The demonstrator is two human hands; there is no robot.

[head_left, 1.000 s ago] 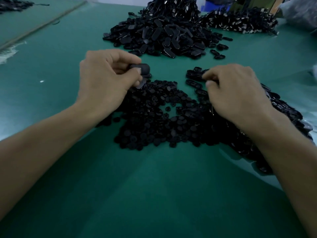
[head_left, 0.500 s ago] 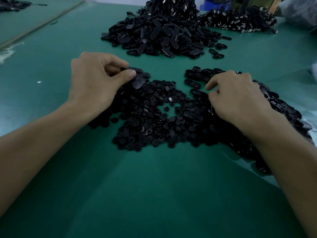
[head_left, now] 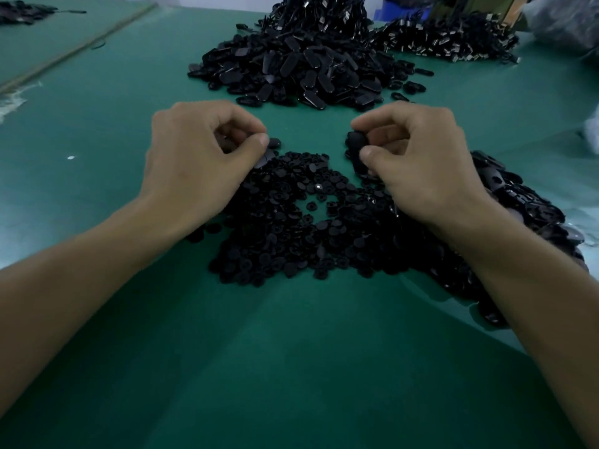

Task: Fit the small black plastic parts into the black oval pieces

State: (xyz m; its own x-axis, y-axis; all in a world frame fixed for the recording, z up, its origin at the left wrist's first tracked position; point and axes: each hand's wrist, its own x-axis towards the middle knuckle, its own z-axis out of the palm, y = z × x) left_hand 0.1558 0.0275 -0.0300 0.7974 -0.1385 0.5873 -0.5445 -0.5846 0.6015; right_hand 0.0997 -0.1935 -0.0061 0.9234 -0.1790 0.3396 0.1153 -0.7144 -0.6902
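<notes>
A spread of small round black plastic parts (head_left: 291,228) lies on the green table between my hands. My left hand (head_left: 197,160) is curled at the spread's far left edge, thumb and fingers pinching something small and dark; what it is stays hidden. A black oval piece (head_left: 274,143) lies just beyond its thumb. My right hand (head_left: 418,163) holds a black oval piece (head_left: 356,147) upright between thumb and fingers. More oval pieces (head_left: 525,205) are heaped under and right of my right wrist.
A tall heap of black oval pieces (head_left: 301,66) stands at the back centre, with another dark heap (head_left: 453,40) behind it to the right. A green table (head_left: 291,367) stretches toward me. A pale bag (head_left: 564,24) sits at the far right.
My right hand lifted from the right-hand pile and now holds an oval piece near the centre. My left hand lowered toward the small parts, and the oval it held now lies by its thumb.
</notes>
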